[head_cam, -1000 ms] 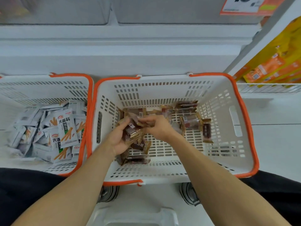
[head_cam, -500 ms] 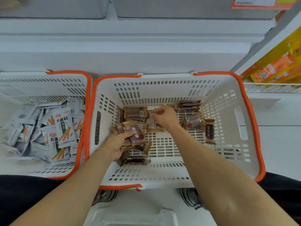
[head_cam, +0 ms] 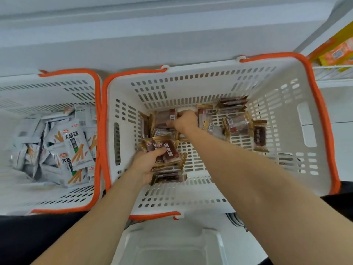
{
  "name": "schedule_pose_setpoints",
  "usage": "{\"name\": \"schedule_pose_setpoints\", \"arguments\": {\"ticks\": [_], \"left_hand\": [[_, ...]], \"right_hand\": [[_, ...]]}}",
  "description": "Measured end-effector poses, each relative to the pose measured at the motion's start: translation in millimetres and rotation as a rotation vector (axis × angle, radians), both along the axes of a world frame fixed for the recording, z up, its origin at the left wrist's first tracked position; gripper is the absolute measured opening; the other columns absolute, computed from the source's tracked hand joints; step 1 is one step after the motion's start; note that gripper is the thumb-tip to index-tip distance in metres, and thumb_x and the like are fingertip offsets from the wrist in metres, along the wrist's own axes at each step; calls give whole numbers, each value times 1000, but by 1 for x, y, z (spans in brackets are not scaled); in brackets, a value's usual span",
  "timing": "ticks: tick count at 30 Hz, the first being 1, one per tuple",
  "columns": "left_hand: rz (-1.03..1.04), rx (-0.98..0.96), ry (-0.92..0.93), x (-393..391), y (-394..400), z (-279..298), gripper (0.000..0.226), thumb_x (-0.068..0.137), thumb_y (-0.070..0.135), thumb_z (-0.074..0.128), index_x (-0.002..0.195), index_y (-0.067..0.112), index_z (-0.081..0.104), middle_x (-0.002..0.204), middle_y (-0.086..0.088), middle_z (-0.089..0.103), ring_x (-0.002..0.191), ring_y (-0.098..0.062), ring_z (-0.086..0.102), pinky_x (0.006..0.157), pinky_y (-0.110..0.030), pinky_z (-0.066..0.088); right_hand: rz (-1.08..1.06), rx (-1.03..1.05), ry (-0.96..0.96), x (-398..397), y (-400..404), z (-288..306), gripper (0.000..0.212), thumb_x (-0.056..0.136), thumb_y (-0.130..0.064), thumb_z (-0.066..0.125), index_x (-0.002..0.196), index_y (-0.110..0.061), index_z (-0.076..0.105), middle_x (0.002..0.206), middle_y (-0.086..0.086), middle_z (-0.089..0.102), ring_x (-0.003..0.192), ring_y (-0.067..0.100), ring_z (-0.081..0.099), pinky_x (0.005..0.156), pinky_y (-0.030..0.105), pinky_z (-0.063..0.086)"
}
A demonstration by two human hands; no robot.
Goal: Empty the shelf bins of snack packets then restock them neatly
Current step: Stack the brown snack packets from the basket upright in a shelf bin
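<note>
Reaching deeper into the middle basket, the right hand now pinches a brown packet near the far wall, where a second ago it met the left hand at centre frame. The left hand grasps a small stack of brown packets, thumb across the top one. That suggests packets are being gathered for restocking. More glossy, flat, gold-edged brown packets lie loose on the slotted white plastic floor. At the left of the frame, a second orange-rimmed basket holds crinkly white packets.
</note>
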State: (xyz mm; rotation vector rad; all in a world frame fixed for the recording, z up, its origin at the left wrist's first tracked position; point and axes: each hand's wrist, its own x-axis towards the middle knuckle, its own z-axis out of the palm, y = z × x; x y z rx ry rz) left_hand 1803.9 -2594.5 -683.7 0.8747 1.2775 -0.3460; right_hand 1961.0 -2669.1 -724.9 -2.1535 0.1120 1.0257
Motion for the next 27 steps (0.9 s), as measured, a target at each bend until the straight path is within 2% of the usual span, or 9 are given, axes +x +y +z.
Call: {"name": "schedule_pose_setpoints", "arguments": {"ticks": [2, 4, 9, 12, 15, 18, 20, 24, 27], "left_hand": [[-4, -8, 14, 1, 0, 5, 33, 86, 14, 76, 117, 6, 69, 101, -18, 76, 89, -34, 75, 67, -41, 59], [-5, -7, 14, 3, 0, 14, 33, 86, 16, 76, 117, 6, 69, 102, -18, 76, 89, -33, 75, 61, -38, 59], [93, -43, -107, 7, -5, 40, 32, 91, 16, 70, 120, 4, 67, 107, -20, 74, 88, -31, 74, 61, -36, 60], [183, -87, -276, 10, -12, 58, 18, 97, 15, 61, 112, 8, 68, 104, -19, 74, 81, -28, 74, 66, -37, 61], [203, -124, -413, 10, -19, 76, 21, 100, 16, 54, 114, 9, 67, 104, -18, 75, 80, -26, 74, 65, -35, 61], [193, -112, -483, 7, -21, 91, 23, 99, 14, 54, 118, 9, 67, 110, -19, 73, 84, -27, 74, 65, -35, 62], [188, -81, -520, 5, -21, 98, 23, 98, 14, 55, 115, 9, 69, 115, -20, 72, 88, -28, 73, 74, -38, 62], [119, 11, -569, 4, -14, 110, 23, 94, 21, 64, 110, 12, 77, 120, -21, 70, 99, -34, 69, 89, -47, 55], [61, 82, -505, 2, -11, 111, 41, 85, 20, 74, 123, 5, 69, 121, -25, 68, 102, -39, 68, 82, -48, 60]], "right_hand": [[-49, 60, 77, 6, -7, 8, 42, 74, -19, 89, 107, -1, 72, 105, 9, 74, 94, 21, 69, 89, 38, 59], [-65, 147, 95, 12, -16, 23, 44, 77, -13, 86, 118, -6, 71, 110, 9, 74, 95, 21, 69, 90, 41, 59], [22, 358, 49, 3, -48, 70, 28, 85, 2, 73, 99, -22, 77, 95, -3, 77, 90, 21, 75, 82, 42, 62], [36, 422, 55, -16, -66, 90, 37, 88, 12, 57, 109, -11, 76, 109, -3, 71, 96, 13, 70, 86, 32, 61], [-36, 512, 41, -32, -79, 102, 43, 81, 12, 52, 109, -8, 77, 125, -3, 67, 112, 15, 63, 98, 37, 55], [25, 476, -65, -40, -81, 114, 19, 88, -3, 67, 103, -7, 78, 129, -4, 64, 113, 15, 63, 95, 34, 57], [94, 431, -166, -39, -80, 121, 14, 83, -14, 81, 96, -13, 77, 118, -2, 69, 103, 13, 68, 89, 32, 58], [106, 504, -65, -30, -75, 145, 55, 70, -16, 92, 116, -19, 61, 103, -2, 72, 90, 15, 72, 67, 24, 60], [247, 488, 1, -28, -73, 157, 57, 69, -11, 92, 116, -15, 62, 96, -3, 74, 80, 9, 73, 62, 20, 58]]}}
